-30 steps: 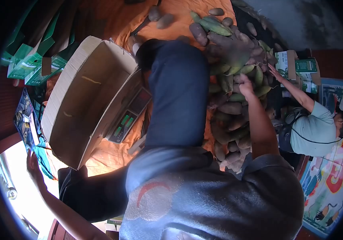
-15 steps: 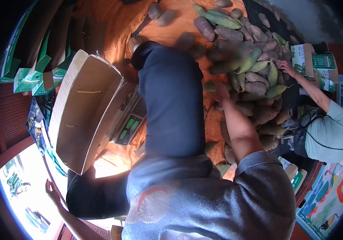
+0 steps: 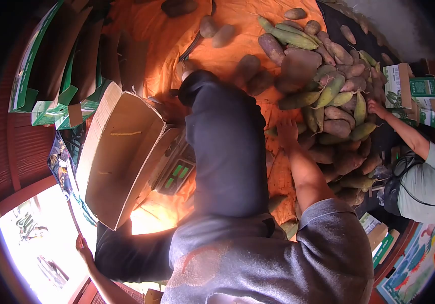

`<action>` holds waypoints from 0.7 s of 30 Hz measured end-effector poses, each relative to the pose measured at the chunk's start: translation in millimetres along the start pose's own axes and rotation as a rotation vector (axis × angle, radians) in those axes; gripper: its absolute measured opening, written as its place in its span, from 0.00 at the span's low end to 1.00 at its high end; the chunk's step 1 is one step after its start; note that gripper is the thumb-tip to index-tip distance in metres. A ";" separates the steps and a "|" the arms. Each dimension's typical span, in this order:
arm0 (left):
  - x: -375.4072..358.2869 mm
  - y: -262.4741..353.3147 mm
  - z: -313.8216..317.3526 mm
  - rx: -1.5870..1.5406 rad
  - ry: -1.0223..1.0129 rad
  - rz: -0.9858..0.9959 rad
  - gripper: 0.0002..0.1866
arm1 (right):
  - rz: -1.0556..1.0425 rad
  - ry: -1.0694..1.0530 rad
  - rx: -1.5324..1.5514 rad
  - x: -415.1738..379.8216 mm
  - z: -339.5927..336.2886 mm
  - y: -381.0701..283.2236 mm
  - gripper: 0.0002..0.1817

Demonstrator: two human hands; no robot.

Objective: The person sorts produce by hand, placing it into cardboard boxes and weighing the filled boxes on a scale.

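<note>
My right hand (image 3: 287, 133) lies over the orange sheet at the left edge of a heap of tubers that look like sweet potatoes (image 3: 338, 127), some purple-brown, some greenish. Its fingers are stretched out, and a greenish tuber (image 3: 271, 132) lies just beside them. At the lower left, my left hand (image 3: 84, 249) is raised close to a thin dark strap or rod, its fingers apart. Between my left side and my leg, an open cardboard box (image 3: 121, 152) stands tilted, its inside bare brown. It hides part of a scale (image 3: 175, 172) with green lit digits.
Several green-and-brown cartons (image 3: 70, 76) stand at the upper left. A co-worker in a pale shirt (image 3: 425, 185) reaches a hand (image 3: 377, 108) to the heap's right side. More cartons (image 3: 412, 91) are behind it. Loose tubers (image 3: 223, 36) lie on the orange sheet (image 3: 238, 20).
The view has shifted, so most things sit lower and further right. My right hand's fingers, blurred before near a greenish tuber, now lie spread. The co-worker's hand stays at the heap.
</note>
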State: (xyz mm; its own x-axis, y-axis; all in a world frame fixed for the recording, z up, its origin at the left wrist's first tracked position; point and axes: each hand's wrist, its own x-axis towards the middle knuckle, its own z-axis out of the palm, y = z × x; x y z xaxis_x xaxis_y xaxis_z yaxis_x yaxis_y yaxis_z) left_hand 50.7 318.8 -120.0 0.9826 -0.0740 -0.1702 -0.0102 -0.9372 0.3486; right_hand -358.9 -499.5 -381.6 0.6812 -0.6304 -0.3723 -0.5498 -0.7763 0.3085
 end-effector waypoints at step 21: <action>-3.5 72.9 -0.4 0.012 0.199 0.196 0.17 | 0.550 0.357 1.599 4.4 6.5 51.3 0.31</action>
State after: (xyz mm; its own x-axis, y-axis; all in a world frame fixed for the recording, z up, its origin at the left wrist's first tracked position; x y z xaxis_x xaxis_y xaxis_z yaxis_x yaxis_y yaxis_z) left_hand 46.7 250.9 -93.6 0.9788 -0.1868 0.0839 -0.2044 -0.9156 0.3463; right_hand -387.2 -542.1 -373.1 0.2076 -0.9418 -0.2646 -0.4833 0.1365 -0.8648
